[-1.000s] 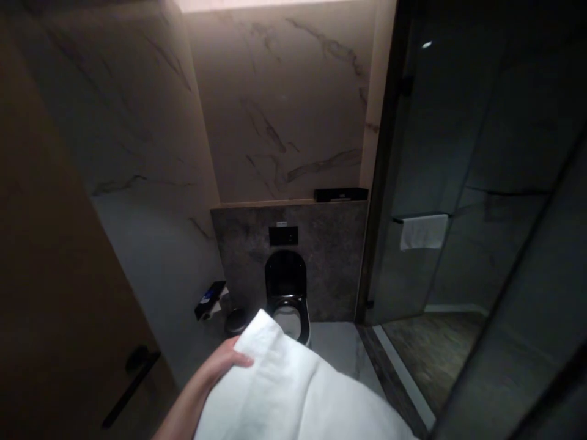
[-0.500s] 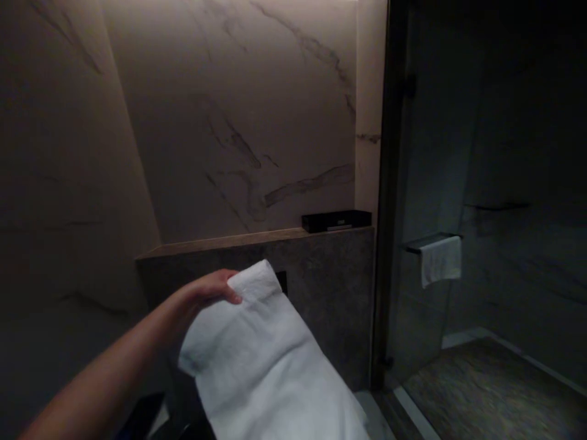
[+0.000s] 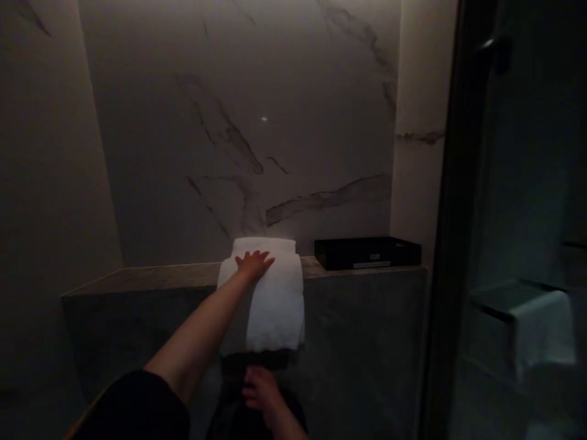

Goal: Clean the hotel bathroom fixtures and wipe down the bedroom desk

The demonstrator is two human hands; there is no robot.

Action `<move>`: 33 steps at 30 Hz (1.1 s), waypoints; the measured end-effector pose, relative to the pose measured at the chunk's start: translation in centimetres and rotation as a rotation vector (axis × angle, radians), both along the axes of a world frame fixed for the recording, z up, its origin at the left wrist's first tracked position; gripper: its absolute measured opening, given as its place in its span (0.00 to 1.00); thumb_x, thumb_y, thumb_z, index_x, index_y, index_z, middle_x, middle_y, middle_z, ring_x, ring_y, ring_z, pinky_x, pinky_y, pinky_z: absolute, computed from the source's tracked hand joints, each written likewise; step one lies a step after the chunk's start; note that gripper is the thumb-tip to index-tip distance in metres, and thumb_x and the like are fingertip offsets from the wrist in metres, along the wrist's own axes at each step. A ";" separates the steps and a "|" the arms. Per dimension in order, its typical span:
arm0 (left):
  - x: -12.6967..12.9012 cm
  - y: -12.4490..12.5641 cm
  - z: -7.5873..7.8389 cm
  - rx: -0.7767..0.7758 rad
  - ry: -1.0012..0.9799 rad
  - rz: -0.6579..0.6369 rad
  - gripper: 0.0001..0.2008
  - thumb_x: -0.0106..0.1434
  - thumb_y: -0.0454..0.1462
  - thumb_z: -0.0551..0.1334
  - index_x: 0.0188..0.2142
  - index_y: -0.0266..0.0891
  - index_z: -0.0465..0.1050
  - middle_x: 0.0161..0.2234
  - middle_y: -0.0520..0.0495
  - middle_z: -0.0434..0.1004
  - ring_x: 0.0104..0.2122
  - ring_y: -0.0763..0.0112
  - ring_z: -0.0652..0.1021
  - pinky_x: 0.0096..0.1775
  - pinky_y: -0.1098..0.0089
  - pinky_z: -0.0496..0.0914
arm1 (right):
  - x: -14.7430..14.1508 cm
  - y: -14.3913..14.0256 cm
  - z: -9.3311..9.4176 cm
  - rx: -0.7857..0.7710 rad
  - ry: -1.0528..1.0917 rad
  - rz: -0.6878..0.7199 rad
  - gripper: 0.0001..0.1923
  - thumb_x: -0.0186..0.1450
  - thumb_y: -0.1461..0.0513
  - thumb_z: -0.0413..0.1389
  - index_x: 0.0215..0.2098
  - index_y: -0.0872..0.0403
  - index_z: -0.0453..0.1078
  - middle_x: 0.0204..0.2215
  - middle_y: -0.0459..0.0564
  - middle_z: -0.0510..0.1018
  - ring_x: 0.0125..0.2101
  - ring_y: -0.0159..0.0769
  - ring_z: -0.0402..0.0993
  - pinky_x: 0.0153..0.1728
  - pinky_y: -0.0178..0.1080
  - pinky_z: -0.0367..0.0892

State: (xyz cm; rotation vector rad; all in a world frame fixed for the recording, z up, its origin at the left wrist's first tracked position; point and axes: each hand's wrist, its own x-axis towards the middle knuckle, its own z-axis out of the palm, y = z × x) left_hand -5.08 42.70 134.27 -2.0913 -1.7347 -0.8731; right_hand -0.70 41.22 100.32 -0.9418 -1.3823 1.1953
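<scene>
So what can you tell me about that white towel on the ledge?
The towel is white, soft-looking cloth, folded into a thick pad. It lies draped over the front edge of the stone ledge, its top part on the ledge against the marble wall, its lower part hanging down the front. The left hand lies flat on its top. The right hand is just below its hanging end. A black box sits to its right, apart.

The left hand is bare, its forearm uncovered up to a dark short sleeve at seven o'clock. The right hand, at six o'clock, is bare too, wrist uncovered.
</scene>
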 end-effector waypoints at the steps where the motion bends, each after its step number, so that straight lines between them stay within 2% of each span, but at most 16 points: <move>1: -0.1 1.7 -1.7 -0.004 0.021 0.035 0.24 0.73 0.49 0.57 0.63 0.45 0.72 0.67 0.39 0.67 0.65 0.38 0.66 0.62 0.30 0.57 | 0.5 0.3 -1.6 0.133 -0.111 -0.040 0.16 0.64 0.49 0.58 0.37 0.52 0.76 0.35 0.55 0.83 0.36 0.47 0.83 0.39 0.51 0.78; 4: -0.7 4.5 -4.2 0.027 0.092 0.086 0.27 0.75 0.52 0.49 0.66 0.48 0.69 0.68 0.43 0.67 0.65 0.43 0.66 0.62 0.33 0.59 | 3.9 0.0 -3.8 0.902 -0.399 -0.159 0.09 0.67 0.61 0.56 0.40 0.52 0.78 0.40 0.56 0.85 0.44 0.46 0.82 0.52 0.53 0.75; 6: -0.9 5.1 -4.4 0.043 0.114 0.086 0.27 0.75 0.53 0.48 0.66 0.48 0.68 0.68 0.45 0.67 0.65 0.43 0.66 0.62 0.33 0.60 | 7.0 0.2 -2.3 1.324 -0.538 -0.234 0.14 0.67 0.64 0.55 0.48 0.50 0.78 0.49 0.55 0.84 0.55 0.46 0.78 0.63 0.56 0.66; 7: -0.9 5.2 -4.3 0.048 0.112 0.084 0.27 0.75 0.53 0.48 0.67 0.49 0.68 0.68 0.45 0.67 0.65 0.44 0.67 0.62 0.33 0.59 | 8.5 0.8 -1.0 1.431 -0.615 -0.271 0.17 0.67 0.64 0.57 0.53 0.49 0.77 0.54 0.55 0.82 0.59 0.46 0.74 0.68 0.57 0.59; 9: -0.8 5.4 -4.0 0.061 0.098 0.086 0.27 0.75 0.54 0.48 0.66 0.50 0.68 0.68 0.46 0.68 0.65 0.45 0.67 0.63 0.34 0.59 | 10.7 2.8 1.5 1.469 -0.805 -0.315 0.25 0.68 0.62 0.59 0.64 0.48 0.70 0.63 0.55 0.75 0.66 0.47 0.66 0.72 0.59 0.49; 11: -0.6 5.6 -3.8 0.084 0.084 0.087 0.27 0.75 0.53 0.49 0.66 0.50 0.69 0.67 0.47 0.69 0.65 0.47 0.68 0.64 0.35 0.59 | 11.8 5.5 2.8 1.445 -0.993 -0.306 0.32 0.68 0.64 0.58 0.70 0.48 0.63 0.68 0.52 0.69 0.68 0.46 0.62 0.73 0.56 0.45; 14: -0.5 5.5 -4.2 0.145 0.061 0.080 0.25 0.76 0.51 0.49 0.64 0.48 0.71 0.66 0.44 0.70 0.65 0.49 0.68 0.65 0.38 0.58 | 12.1 8.9 2.1 1.452 -1.155 -0.287 0.37 0.69 0.70 0.52 0.74 0.43 0.57 0.69 0.46 0.68 0.68 0.41 0.62 0.73 0.50 0.46; 16: -0.9 4.7 -6.3 0.273 0.045 0.040 0.24 0.76 0.48 0.50 0.64 0.44 0.71 0.67 0.41 0.67 0.67 0.50 0.65 0.68 0.41 0.56 | 12.0 10.2 0.9 1.454 -1.189 -0.306 0.38 0.69 0.71 0.51 0.74 0.41 0.56 0.69 0.46 0.68 0.68 0.41 0.62 0.73 0.50 0.47; 18: -1.9 3.3 -10.8 0.479 0.099 -0.084 0.24 0.76 0.45 0.52 0.65 0.41 0.69 0.69 0.39 0.65 0.70 0.54 0.62 0.71 0.46 0.51 | 12.0 11.0 0.1 1.480 -1.183 -0.327 0.35 0.69 0.70 0.53 0.71 0.41 0.61 0.67 0.47 0.71 0.67 0.41 0.64 0.72 0.51 0.50; 21: -4.5 1.3 -21.3 0.651 0.346 -0.349 0.24 0.74 0.44 0.57 0.66 0.41 0.69 0.65 0.39 0.71 0.70 0.58 0.63 0.73 0.49 0.45 | 12.5 11.2 0.6 1.566 -1.164 -0.334 0.28 0.69 0.69 0.56 0.65 0.44 0.70 0.63 0.49 0.75 0.65 0.42 0.67 0.69 0.52 0.57; 24: -7.9 1.9 -31.1 0.509 0.435 -0.239 0.32 0.68 0.54 0.63 0.68 0.48 0.67 0.65 0.41 0.71 0.68 0.54 0.67 0.73 0.47 0.43 | 13.5 10.0 2.3 1.630 -1.156 -0.313 0.27 0.68 0.68 0.55 0.65 0.49 0.69 0.64 0.54 0.75 0.66 0.45 0.67 0.66 0.53 0.63; 26: -10.1 3.4 -34.6 0.494 0.428 -0.199 0.29 0.68 0.47 0.66 0.67 0.53 0.68 0.63 0.45 0.74 0.65 0.57 0.70 0.73 0.49 0.44 | 14.3 8.7 3.4 1.674 -1.087 -0.289 0.27 0.67 0.68 0.53 0.64 0.55 0.70 0.62 0.58 0.76 0.65 0.47 0.68 0.64 0.53 0.67; 27: -10.9 4.0 -35.3 0.514 0.403 -0.199 0.27 0.68 0.41 0.65 0.66 0.55 0.70 0.62 0.46 0.75 0.64 0.59 0.72 0.73 0.51 0.47 | 14.8 8.0 3.9 1.691 -1.035 -0.275 0.26 0.66 0.68 0.53 0.62 0.57 0.71 0.60 0.60 0.78 0.63 0.47 0.70 0.62 0.53 0.69; 29: -12.3 4.6 -35.1 0.539 0.321 -0.244 0.25 0.68 0.33 0.60 0.62 0.55 0.74 0.59 0.46 0.78 0.61 0.61 0.75 0.71 0.54 0.56 | 15.6 6.9 4.9 1.684 -0.944 -0.242 0.24 0.65 0.66 0.53 0.59 0.59 0.72 0.55 0.63 0.80 0.59 0.47 0.75 0.57 0.50 0.74; 31: -13.1 4.0 -33.2 0.435 0.189 -0.306 0.25 0.67 0.30 0.56 0.58 0.51 0.78 0.57 0.42 0.80 0.59 0.60 0.77 0.65 0.55 0.66 | 16.2 6.3 6.3 1.592 -0.891 -0.180 0.24 0.65 0.65 0.53 0.58 0.59 0.73 0.52 0.63 0.82 0.54 0.44 0.80 0.52 0.46 0.78; 33: -13.8 2.8 -30.1 0.220 0.020 -0.399 0.24 0.66 0.32 0.55 0.57 0.46 0.79 0.56 0.40 0.80 0.58 0.59 0.78 0.61 0.56 0.71 | 16.4 6.2 8.4 1.409 -0.850 -0.069 0.22 0.65 0.66 0.53 0.57 0.57 0.74 0.49 0.59 0.84 0.49 0.41 0.82 0.48 0.41 0.79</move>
